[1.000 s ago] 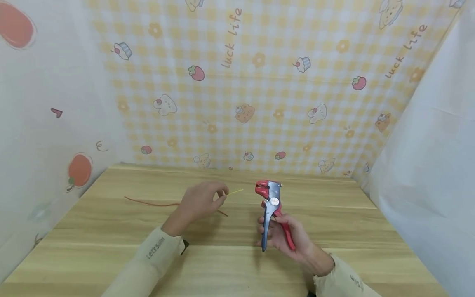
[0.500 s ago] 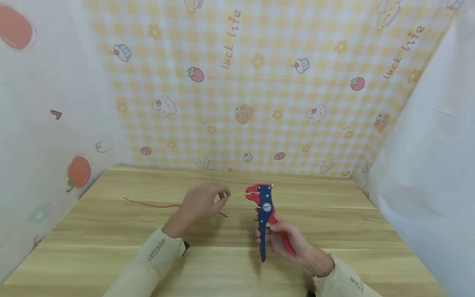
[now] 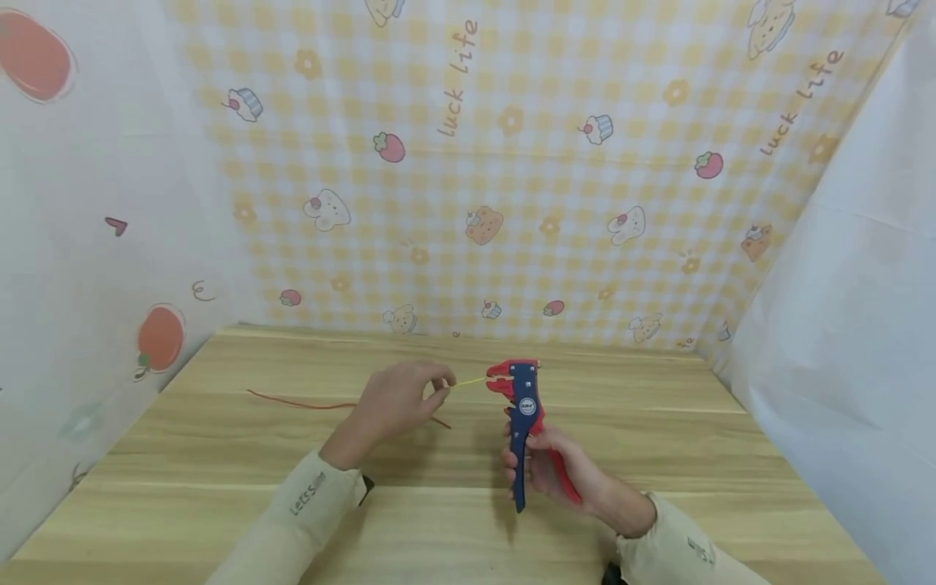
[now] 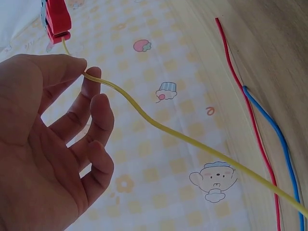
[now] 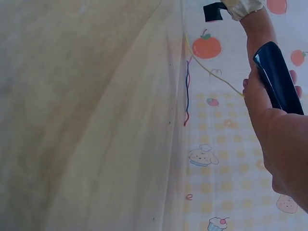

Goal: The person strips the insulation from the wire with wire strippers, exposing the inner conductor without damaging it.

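Nearest: 2 pale sleeves, left [image 3: 281,524] and right [image 3: 691,548], lettered in dark print, a small black piece [image 3: 368,486] showing under the left cuff.

Right hand [image 3: 578,475]: gripping the stripper [image 3: 524,422], fingers wrapped round the blue handle, the red handle against the palm side. The 2 handles stand apart. Tool is upright, raised above the table [image 3: 468,528], red mouth facing left, round white badge on the blue body.

Left hand [image 3: 391,406]: thumb and index finger pinch the yellow wire [image 4: 178,135] near its tip; the other 3 fingers are loosely bent and off the wire. The yellow tip meets the red mouth of the stripper; from where I stand I cannot tell how deep it sits. Left wrist view: the yellow length bends just past the pinch, then slopes away, crossing in front of 2 more wires.

Those 2 lie on the wood: red wire [image 4: 231,65] and blue wire [image 4: 274,125], the blue end against the red. In the head view the red runs beneath the left hand, an end showing on each side.

Far: yellow-checked cloth [image 3: 541,179] behind the table, printed with cupcakes, strawberries, animal heads and "luck life". At far right, a plain white sheet [image 3: 841,284].
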Demonstrator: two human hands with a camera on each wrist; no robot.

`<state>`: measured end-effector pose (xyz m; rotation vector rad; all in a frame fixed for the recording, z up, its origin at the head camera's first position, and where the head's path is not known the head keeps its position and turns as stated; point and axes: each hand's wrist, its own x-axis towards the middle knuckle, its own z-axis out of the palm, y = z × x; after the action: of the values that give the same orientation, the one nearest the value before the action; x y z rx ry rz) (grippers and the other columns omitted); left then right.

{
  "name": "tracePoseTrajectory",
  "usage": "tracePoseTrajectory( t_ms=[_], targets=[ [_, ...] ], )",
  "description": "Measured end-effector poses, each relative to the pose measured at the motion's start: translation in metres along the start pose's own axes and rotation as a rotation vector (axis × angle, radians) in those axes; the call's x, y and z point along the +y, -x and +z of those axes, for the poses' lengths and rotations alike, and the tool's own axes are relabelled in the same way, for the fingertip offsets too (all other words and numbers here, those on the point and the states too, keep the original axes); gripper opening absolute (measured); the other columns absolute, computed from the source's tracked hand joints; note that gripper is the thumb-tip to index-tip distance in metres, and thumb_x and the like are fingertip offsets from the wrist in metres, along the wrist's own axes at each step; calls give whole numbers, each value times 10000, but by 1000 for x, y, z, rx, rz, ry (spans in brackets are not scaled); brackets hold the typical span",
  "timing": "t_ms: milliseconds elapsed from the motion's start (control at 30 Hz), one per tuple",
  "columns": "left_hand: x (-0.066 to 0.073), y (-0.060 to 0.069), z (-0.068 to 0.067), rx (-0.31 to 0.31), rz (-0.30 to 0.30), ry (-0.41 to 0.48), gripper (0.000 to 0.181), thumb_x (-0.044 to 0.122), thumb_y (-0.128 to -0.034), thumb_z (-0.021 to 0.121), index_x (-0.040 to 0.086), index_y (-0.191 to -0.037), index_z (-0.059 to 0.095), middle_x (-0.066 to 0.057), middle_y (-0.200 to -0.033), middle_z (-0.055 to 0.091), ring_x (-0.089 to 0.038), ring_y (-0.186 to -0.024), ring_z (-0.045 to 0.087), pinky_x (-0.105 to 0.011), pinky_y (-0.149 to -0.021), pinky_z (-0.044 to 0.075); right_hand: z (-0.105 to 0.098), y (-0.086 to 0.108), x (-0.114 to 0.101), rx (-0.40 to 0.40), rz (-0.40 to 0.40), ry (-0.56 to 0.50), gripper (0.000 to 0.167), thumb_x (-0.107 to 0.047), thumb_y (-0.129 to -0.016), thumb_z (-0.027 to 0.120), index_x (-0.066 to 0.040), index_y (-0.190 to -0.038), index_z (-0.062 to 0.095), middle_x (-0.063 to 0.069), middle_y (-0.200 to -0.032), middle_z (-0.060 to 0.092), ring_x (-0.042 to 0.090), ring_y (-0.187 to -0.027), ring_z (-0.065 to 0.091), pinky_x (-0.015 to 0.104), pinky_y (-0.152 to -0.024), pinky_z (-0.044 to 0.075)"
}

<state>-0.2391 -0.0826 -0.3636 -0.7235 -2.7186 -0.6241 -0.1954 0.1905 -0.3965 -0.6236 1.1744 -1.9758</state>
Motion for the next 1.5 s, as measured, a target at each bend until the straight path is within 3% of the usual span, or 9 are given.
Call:
tracePoseTrajectory(
  t_ms=[500,833,1033,1300,1500],
  targets=[
    [3,1,1,9,1,-32,102,249,-915,698,302,-994,734,195,-852,679,-73,-529,430,-254,-414,278,5,-6,-2,110,59,128,225,-146,-976,361,-64,-1102,529,1,-906,624,143,-818,617,368,-812,524],
    [3,1,0,7,13,-29,103,245,-925,681,289,-1002,733,183,-849,682,-67,-478,376,-240,-409,253,3,-10,0,161,73,121,171,-162,-987,362,-57,-1040,486,-8,-825,568,154,-766,581,337,-750,514],
    [2,1,-1,6,21,-19,117,234,-930,675,285,-1017,734,169,-877,693,-70,-451,343,-241,-401,237,2,-10,0,153,68,127,156,-153,-987,370,-55,-1029,484,-11,-817,578,141,-745,586,325,-727,524],
    [1,1,-2,5,23,-27,109,243,-925,682,296,-1005,735,177,-892,687,-61,-499,414,-248,-405,267,0,-9,1,96,57,124,143,-139,-983,372,-60,-1021,485,-14,-819,585,128,-741,597,318,-714,536],
    [1,0,-2,12,42,-10,76,298,-939,683,292,-987,742,186,-891,682,-38,-576,492,-249,-416,318,-1,-8,0,53,43,111,165,-135,-978,358,-85,-1027,506,-16,-829,581,131,-773,620,380,-822,535]
  ],
)
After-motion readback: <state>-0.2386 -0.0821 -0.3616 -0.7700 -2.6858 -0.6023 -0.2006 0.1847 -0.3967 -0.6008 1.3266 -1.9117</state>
